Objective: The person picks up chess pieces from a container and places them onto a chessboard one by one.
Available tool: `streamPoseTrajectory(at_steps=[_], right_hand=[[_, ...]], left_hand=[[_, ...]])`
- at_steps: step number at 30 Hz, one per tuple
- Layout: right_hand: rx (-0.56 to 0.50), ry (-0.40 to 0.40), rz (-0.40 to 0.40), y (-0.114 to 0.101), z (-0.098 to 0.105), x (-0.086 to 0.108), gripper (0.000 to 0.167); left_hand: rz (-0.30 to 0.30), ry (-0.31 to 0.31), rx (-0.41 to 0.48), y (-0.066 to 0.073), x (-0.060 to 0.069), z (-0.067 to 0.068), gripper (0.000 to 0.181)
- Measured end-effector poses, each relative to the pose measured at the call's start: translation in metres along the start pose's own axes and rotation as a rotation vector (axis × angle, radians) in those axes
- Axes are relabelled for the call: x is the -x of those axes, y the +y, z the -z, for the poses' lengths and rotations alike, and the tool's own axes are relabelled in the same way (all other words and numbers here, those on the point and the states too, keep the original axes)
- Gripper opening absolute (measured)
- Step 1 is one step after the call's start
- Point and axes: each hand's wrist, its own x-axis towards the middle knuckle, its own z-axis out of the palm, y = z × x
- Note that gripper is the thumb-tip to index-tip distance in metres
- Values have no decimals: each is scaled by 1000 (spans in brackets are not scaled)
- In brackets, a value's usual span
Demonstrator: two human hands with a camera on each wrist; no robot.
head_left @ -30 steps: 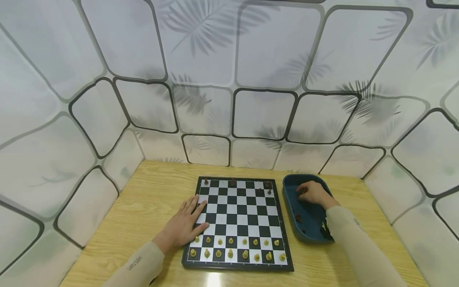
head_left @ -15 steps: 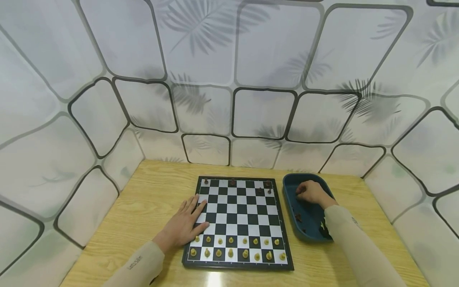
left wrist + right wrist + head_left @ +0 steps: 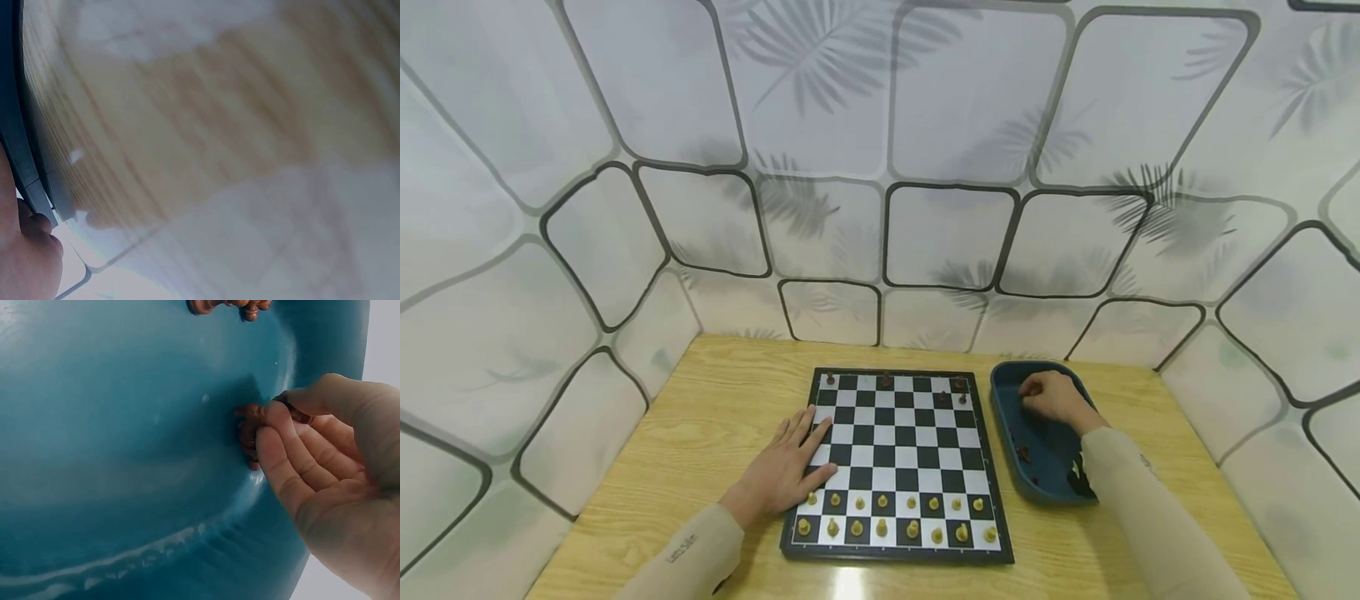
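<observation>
My left hand (image 3: 782,468) lies flat with fingers spread on the left side of the chessboard (image 3: 883,458). Inside the blue bin (image 3: 1000,423), my right hand (image 3: 1054,397) reaches down to the far end. In the right wrist view, its thumb and index finger pinch a dark brown chess piece (image 3: 301,416), mostly hidden by the fingers. Another brown chess piece (image 3: 249,436) lies at the fingertips on the bin floor. Several yellow chess pieces (image 3: 882,527) stand in two rows along the near side. A few brown ones (image 3: 886,381) stand at the far side.
More brown pieces (image 3: 1023,453) lie in the bin near its left wall. A black and yellowish item (image 3: 1078,477) is partly covered by the right sleeve. The wooden table (image 3: 700,417) meets patterned cloth walls (image 3: 951,237) at the back and sides.
The right hand's fingers have drawn closer together in the bin, and the brown piece seen beneath them earlier is now hidden in the head view. My left hand stays put.
</observation>
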Motion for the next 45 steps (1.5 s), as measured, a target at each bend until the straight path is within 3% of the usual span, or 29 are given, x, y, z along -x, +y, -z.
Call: streamPoseTrajectory(at_steps=[10,21,30,39,45], right_hand=[[-96,21,-47,-1,0,0,21],[-48,131,12,-2,2,-3,16],[-91,105,-17,-9,4,-2,23],[-96,142,-17,-16,7,0,17],[-117,143,21,-25,8,-2,36]], left_hand=[[-5,6,1,-1,0,0,84],[-8,15,10,0,1,0,84],[-2,11,13,0,1,0,83],[-3,1,8,0,0,0,83],[-1,-1,8,1,0,1,83]])
